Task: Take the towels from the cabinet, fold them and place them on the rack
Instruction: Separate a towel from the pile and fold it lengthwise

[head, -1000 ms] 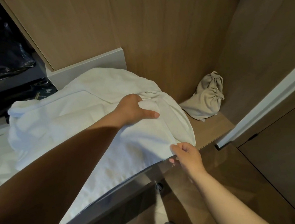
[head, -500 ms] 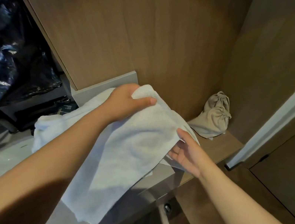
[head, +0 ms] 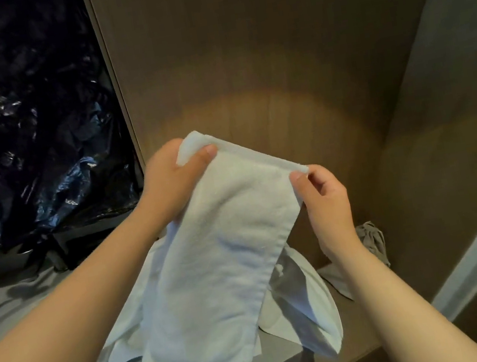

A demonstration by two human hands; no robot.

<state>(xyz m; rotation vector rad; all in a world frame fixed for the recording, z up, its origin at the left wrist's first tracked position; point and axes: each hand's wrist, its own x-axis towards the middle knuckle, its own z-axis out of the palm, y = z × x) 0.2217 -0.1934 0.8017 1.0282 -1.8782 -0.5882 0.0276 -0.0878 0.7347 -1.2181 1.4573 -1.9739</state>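
So you've got the white towel (head: pixel 231 261) held up mid-frame by its top edge. Your left hand (head: pixel 171 185) grips one corner with the thumb clamped over the front, and your right hand (head: pixel 325 198) pinches the other corner. Holding both corners lets it hang flat, probably so it folds cleanly. Its bottom end drapes over the white linen pile (head: pixel 315 310) on the cabinet shelf (head: pixel 286 359), lower centre. A beige drawstring bag (head: pixel 373 240) sits lower right.
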